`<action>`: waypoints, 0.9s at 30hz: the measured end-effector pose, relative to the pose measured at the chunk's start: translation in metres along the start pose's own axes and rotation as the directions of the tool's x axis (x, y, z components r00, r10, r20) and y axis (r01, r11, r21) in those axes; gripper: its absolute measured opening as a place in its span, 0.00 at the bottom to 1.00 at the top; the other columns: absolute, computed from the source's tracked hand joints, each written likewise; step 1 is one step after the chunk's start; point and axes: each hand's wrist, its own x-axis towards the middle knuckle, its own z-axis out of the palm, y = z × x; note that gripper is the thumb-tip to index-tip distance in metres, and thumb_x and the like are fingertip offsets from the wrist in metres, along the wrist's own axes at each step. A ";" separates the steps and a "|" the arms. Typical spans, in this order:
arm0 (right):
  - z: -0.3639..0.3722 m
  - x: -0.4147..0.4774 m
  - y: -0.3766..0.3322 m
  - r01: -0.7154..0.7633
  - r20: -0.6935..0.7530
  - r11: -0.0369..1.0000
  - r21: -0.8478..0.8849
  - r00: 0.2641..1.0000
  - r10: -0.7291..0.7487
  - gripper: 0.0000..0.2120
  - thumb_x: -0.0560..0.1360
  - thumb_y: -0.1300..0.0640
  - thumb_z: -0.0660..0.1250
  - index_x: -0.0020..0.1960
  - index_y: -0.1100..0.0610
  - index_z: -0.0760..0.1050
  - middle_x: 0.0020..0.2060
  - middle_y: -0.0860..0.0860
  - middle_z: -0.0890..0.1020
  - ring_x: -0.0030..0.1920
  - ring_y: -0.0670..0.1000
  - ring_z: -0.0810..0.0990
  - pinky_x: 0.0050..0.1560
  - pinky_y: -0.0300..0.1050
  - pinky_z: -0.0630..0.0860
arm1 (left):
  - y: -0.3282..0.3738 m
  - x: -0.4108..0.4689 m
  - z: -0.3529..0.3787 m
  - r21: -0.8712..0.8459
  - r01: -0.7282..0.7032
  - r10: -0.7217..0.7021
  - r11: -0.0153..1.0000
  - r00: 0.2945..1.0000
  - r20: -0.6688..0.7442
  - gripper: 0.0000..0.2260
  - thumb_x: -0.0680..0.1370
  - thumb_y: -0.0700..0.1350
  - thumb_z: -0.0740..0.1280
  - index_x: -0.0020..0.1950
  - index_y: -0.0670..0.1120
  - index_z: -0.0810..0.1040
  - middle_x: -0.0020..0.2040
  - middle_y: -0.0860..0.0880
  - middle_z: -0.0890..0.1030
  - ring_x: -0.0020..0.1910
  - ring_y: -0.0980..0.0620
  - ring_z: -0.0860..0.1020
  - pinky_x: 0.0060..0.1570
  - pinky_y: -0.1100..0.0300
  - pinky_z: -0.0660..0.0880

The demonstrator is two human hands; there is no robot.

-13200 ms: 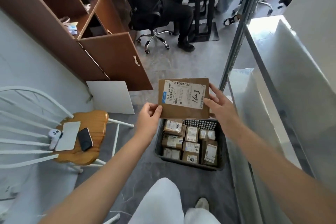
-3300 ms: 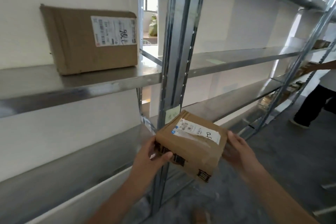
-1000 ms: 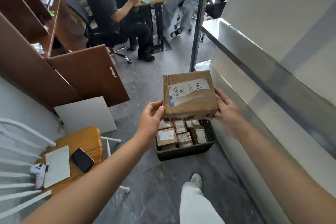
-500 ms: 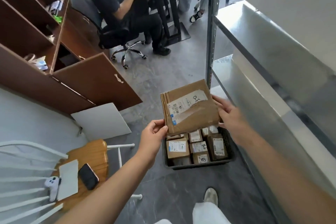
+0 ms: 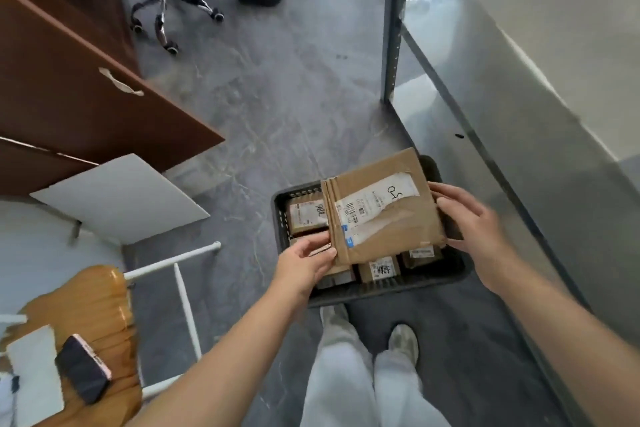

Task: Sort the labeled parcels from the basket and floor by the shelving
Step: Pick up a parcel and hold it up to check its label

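A: Left grip (image 5: 304, 262)?
B: Clenched on the brown parcel (image 5: 384, 208), pinching its near left corner, thumb on top, fingers tucked beneath.
A: And the right grip (image 5: 472, 218)?
B: Grasping the same parcel along the opposite edge, fingertips over the top face. A little blurred.
A: Position of that parcel?
B: Held between the two grips, tilted, white label facing up with pen marks on it. Hovering over the dark basket (image 5: 381, 289). Touching the load below or not, cannot tell.
A: Underneath the grips?
B: Smaller parcels packed in the basket. One pen-marked box (image 5: 306, 215) just beyond the left grip, one labelled box (image 5: 379, 269) between the grips, under the held parcel's near edge.
A: Right of the right grip?
B: Metal shelving (image 5: 519, 149), near. Upright post (image 5: 393, 28) well beyond.
A: Left of the left grip?
B: Wooden chair seat (image 5: 93, 308), well apart, with a phone (image 5: 83, 367) lying on it. Farther out, a white board (image 5: 121, 198) leaning by a brown cabinet (image 5: 86, 97).
A: Nearer than the grips?
B: Two pale shoes (image 5: 403, 340) on the grey floor (image 5: 277, 97), just behind the basket.
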 end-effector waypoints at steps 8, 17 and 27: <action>0.000 0.111 0.156 -0.066 0.056 0.990 -0.126 0.996 0.074 0.31 0.78 0.67 0.65 0.74 0.40 0.67 0.65 0.36 0.76 0.65 0.40 0.76 0.67 0.50 0.73 | -0.106 0.166 0.033 0.184 0.148 -0.148 0.972 0.989 -0.014 0.15 0.74 0.30 0.69 0.58 0.43 0.79 0.60 0.46 0.80 0.58 0.47 0.80 0.61 0.53 0.77; 0.025 0.232 0.243 -0.132 0.004 0.981 -0.141 0.991 0.134 0.32 0.79 0.67 0.64 0.75 0.39 0.64 0.68 0.44 0.75 0.65 0.46 0.75 0.63 0.48 0.77 | -0.147 0.278 0.061 0.381 -0.007 -0.007 0.925 0.999 0.035 0.25 0.77 0.37 0.65 0.74 0.48 0.69 0.69 0.51 0.74 0.57 0.55 0.74 0.39 0.69 0.71; 0.082 0.271 0.290 -0.130 -0.105 0.948 -0.289 0.989 0.104 0.28 0.81 0.59 0.60 0.78 0.45 0.59 0.72 0.48 0.71 0.67 0.48 0.73 0.69 0.45 0.70 | -0.177 0.292 0.065 0.791 -0.148 0.118 0.593 0.988 0.097 0.31 0.80 0.39 0.62 0.81 0.45 0.52 0.80 0.53 0.40 0.80 0.49 0.46 0.76 0.54 0.53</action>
